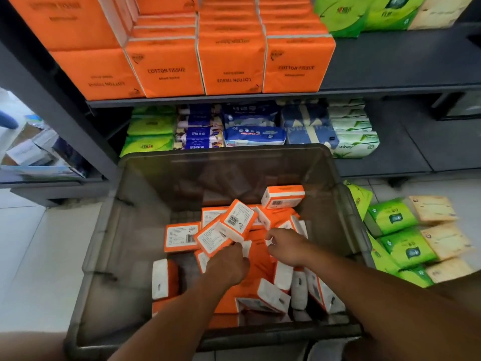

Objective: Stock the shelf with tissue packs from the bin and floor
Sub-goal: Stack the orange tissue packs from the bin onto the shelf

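One grey translucent plastic bin (pixel 223 152). Over a dozen orange-and-white tissue packs (pixel 238 220) around the left hand (pixel 229 264) and right hand (pixel 286 248). Beyond them, four large orange front-row packs (pixel 166 69). To their right, three beige packs (pixel 447 241).

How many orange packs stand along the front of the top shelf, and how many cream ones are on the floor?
Orange packs along the front edge of the shelf: 4
Cream packs on the floor: 3
Total: 7

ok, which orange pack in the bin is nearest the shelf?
The lone orange pack at the far right of the bin, beyond the right hand; the rest lie nearer the person.
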The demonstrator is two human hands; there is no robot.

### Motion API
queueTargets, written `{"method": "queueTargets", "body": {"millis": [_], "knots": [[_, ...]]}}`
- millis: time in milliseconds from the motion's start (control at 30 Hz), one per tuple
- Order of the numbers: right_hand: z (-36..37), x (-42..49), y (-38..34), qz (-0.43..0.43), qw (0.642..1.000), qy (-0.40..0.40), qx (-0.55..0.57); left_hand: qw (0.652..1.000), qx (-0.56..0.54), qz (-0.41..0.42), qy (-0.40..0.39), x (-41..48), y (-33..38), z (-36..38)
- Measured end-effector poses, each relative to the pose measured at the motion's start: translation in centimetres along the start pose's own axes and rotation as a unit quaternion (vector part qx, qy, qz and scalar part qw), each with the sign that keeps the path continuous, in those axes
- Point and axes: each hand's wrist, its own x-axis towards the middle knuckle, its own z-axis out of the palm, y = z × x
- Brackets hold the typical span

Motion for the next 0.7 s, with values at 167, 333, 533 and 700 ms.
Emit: {"method": "queueTargets", "body": {"millis": [167,333,533,700], "knots": [[-0.3,0.6,0.7,0.023,0.999,-0.002,0.034,0.998,-0.061,0.005,-0.019,0.7,-0.4,0.9],[-0.8,0.9,0.8,0.04,0.996,0.018,0.078,0.993,-0.108,-0.045,-0.011,0.9,-0.4,-0.1],[-1.7,0.4,-0.6,0.049,0.986,0.05,0.153,0.982,-0.175,-0.072,0.01,-0.4,-1.4,-3.2],[-3.0,-0.1,-3.1,0.046,0.969,0.074,0.232,0.949,-0.295,-0.102,0.042,-0.9,-2.0,-6.1]]}}
